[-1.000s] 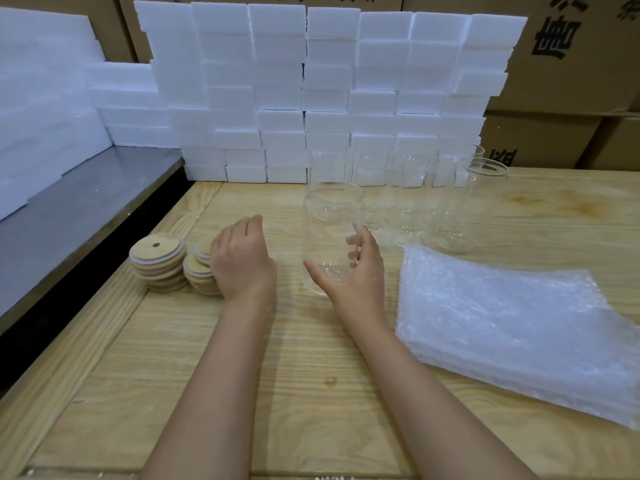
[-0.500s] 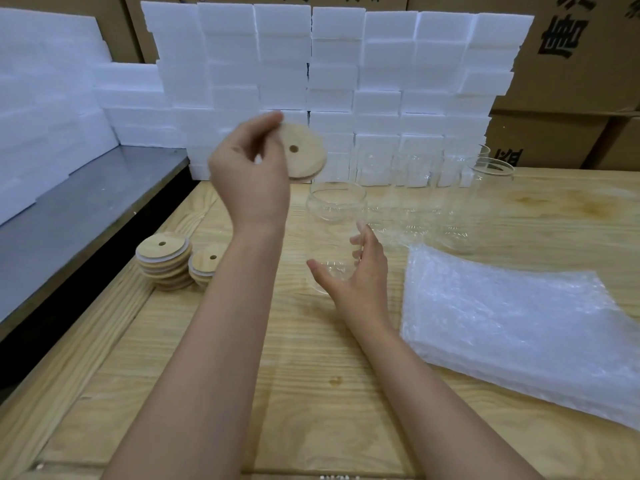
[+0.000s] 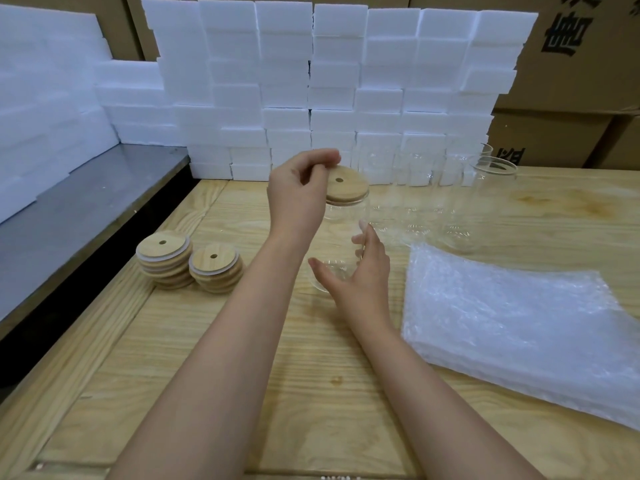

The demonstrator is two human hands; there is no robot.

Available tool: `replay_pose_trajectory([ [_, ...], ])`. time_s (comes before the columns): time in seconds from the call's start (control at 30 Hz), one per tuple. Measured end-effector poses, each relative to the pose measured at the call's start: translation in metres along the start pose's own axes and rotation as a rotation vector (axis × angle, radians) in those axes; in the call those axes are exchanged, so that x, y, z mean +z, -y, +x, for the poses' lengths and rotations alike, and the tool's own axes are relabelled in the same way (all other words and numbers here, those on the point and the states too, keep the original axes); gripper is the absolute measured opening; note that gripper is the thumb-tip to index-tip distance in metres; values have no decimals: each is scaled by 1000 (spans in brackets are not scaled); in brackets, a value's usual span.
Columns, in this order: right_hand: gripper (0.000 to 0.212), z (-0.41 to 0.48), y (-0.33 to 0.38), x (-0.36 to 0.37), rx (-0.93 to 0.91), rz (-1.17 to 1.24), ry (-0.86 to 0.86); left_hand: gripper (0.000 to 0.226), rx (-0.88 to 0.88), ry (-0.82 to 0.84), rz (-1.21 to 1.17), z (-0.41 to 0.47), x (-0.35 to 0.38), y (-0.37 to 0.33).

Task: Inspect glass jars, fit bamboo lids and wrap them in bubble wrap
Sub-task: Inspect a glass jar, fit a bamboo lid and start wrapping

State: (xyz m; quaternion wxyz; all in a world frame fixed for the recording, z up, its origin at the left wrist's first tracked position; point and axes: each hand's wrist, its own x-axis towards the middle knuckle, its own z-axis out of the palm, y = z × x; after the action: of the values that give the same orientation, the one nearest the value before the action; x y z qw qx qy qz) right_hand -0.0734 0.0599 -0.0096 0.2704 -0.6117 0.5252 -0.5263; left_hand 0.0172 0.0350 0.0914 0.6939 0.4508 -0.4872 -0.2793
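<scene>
A clear glass jar (image 3: pixel 341 233) stands upright on the wooden table (image 3: pixel 207 358). On its mouth sits a round bamboo lid (image 3: pixel 348 187) with a small centre hole. My left hand (image 3: pixel 299 194) pinches the lid's left edge from above. My right hand (image 3: pixel 360 275) grips the jar's lower part, thumb on the near side and fingers on the right. Two stacks of bamboo lids (image 3: pixel 188 259) lie to the left. Several more empty glass jars (image 3: pixel 450 202) stand behind on the right. A pile of bubble wrap sheets (image 3: pixel 519 327) lies at the right.
White foam blocks (image 3: pixel 332 84) are stacked as a wall along the table's back edge and on the left. A grey metal shelf (image 3: pixel 79 209) runs lower along the left side. Cardboard boxes (image 3: pixel 571 81) stand behind.
My left hand took a lid off the stacks, lifted it, and has brought it down onto the jar's mouth. My right hand stayed on the jar.
</scene>
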Motion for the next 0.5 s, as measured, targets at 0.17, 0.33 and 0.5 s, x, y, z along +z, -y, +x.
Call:
replay_pose_trajectory([
  [0.17,94,-1,1,-1,5,-13,9,32,6,3,-95,-5,1,9],
  [0.33,94,-2,2,-1,8,-32,11,32,-6,27,-50,-5,1,11],
  [0.5,95,-1,2,-1,8,-40,15,23,-2,133,-118,-16,-2,16],
])
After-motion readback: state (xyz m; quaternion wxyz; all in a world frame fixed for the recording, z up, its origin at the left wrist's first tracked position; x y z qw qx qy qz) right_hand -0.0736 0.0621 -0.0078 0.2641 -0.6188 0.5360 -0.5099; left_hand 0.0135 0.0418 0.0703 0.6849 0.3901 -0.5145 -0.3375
